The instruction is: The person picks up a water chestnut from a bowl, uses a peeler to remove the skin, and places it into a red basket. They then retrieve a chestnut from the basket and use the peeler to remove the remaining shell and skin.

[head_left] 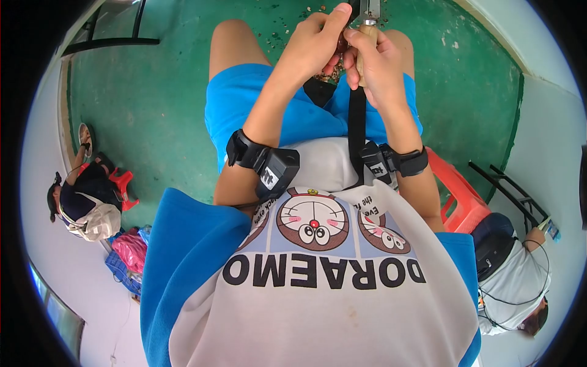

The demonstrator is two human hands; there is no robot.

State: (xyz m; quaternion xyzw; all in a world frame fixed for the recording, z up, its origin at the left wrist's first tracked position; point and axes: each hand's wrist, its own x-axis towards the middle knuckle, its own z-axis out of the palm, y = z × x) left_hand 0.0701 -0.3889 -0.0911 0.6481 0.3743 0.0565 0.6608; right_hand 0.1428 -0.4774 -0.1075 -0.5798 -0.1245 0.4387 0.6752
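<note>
At the top of the head view, both my hands are close together above the lap. My right hand (pixel 380 64) is closed around the pale wooden handle (pixel 361 70) of a bladed tool. Its metal ferrule and flat metal blade (pixel 370 8) point away from me and run out of the frame. My left hand (pixel 313 44), thumb stretched forward, is closed on a small dark reddish-brown piece (pixel 342 43), mostly hidden by the fingers; I cannot tell its kind. A black strap (pixel 356 122) hangs down my front below the hands.
Brown crumbs or shavings (pixel 330 74) lie between my thighs, with more bits on the green floor (pixel 165 92). One person (pixel 85 196) is at the left, another (pixel 520 269) at the lower right. A red plastic stool (pixel 458 196) stands beside me; dark metal legs (pixel 116 43) show upper left.
</note>
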